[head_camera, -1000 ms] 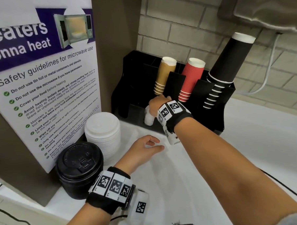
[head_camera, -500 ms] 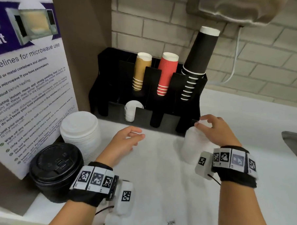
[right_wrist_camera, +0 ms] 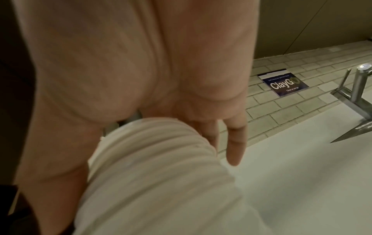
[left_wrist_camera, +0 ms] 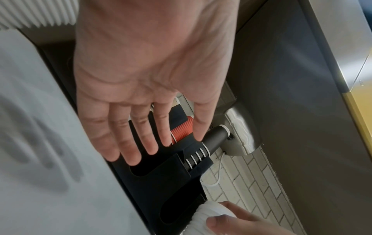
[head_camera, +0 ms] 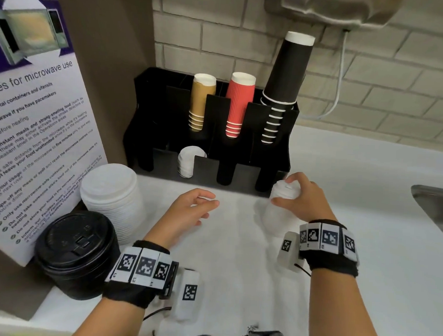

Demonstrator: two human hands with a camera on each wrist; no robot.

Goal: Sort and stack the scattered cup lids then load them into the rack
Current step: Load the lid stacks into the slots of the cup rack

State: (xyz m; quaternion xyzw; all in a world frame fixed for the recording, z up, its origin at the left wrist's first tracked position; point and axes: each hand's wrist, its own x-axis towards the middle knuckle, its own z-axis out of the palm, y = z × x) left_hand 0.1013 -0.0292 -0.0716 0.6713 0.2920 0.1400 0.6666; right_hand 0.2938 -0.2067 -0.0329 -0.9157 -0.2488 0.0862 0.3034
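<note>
The right hand point(head_camera: 304, 197) has its fingers curled round the top of a white lid stack point(head_camera: 277, 211) standing on the bench point(head_camera: 364, 250) just by the rack point(head_camera: 274, 155), so it'd be smart to bring the spread-open left hand point(head_camera: 190, 209) underneath before lifting, keeping the stack upright going into a free front slot.

The rack point(head_camera: 273, 167) looks like matt black plastic. In it stand ribbed paper cups: a tan stack point(head_camera: 201, 101), a red stack point(head_camera: 239, 102), and a smooth matt black stack point(head_camera: 285, 79) with white rims. The small white lids point(head_camera: 187, 161) in a front slot, the tall white lid stack point(head_camera: 112, 191) and the black lids point(head_camera: 77, 248) look like plastic, the black ones faintly glossy. The counter point(head_camera: 364, 250) is smooth and white. The sink edge point(head_camera: 434, 202) is brushed metal. The wall point(head_camera: 371, 80) is matt tile.
</note>
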